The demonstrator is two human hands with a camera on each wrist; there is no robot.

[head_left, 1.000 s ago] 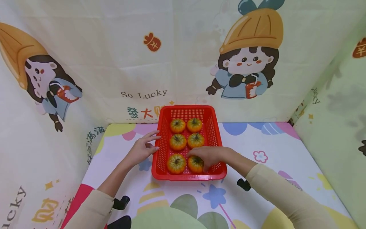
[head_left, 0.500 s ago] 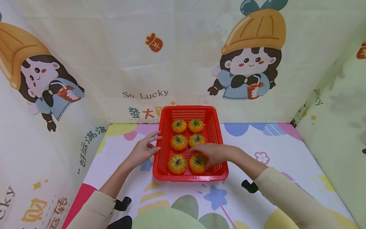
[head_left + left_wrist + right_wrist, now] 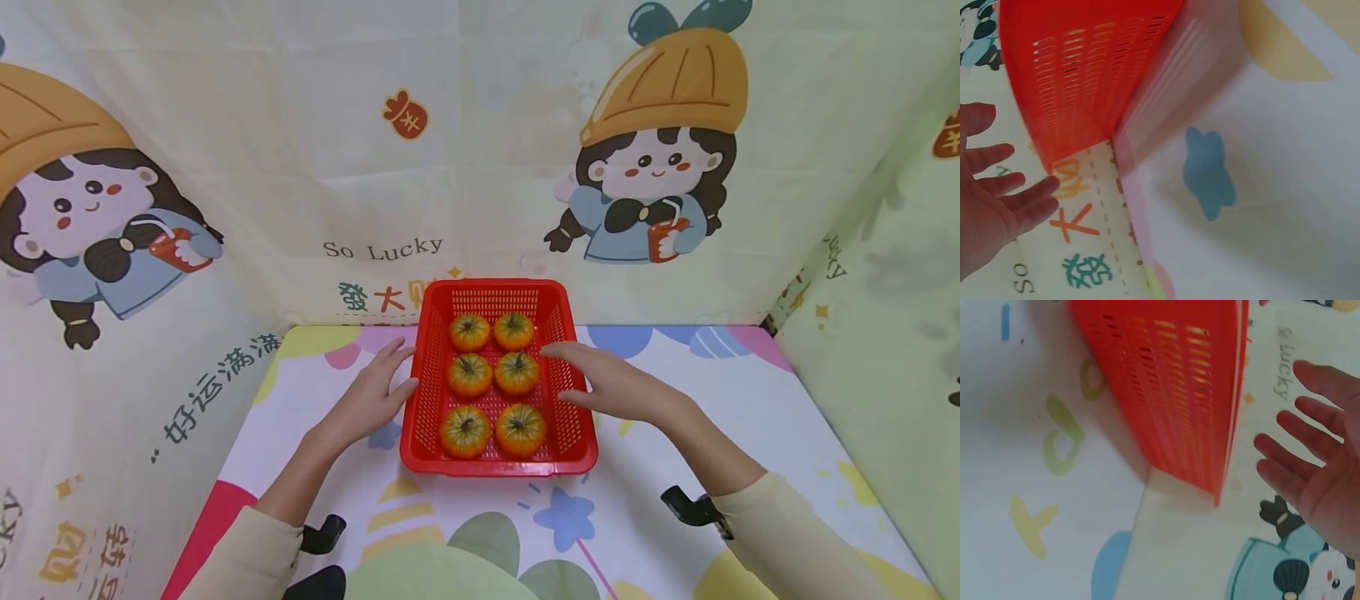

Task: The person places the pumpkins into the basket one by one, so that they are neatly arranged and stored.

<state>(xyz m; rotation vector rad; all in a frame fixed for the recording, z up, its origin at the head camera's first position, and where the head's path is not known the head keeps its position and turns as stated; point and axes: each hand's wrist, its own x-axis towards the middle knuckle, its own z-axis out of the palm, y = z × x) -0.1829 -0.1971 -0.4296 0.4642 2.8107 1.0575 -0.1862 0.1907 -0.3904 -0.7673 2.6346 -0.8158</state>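
Note:
Several small orange-green pumpkins stand in two columns inside a red plastic basket on the table. The front right pumpkin and the front left pumpkin sit nearest to me. My left hand is beside the basket's left rim, fingers spread and holding nothing; whether a fingertip touches the rim I cannot tell. Over the right rim hovers my right hand, its fingers loosely extended, with nothing in it. In the wrist views both the left hand and the right hand appear apart from the perforated basket wall.
A patterned cloth covers the table. Printed curtains rise at the back, left and right. The basket stands close to the back curtain. A black object lies at the lower left edge of the head view.
My right hand has let go of the front right pumpkin, risen and drawn back right to the basket's rim. The left hand has shifted slightly left.

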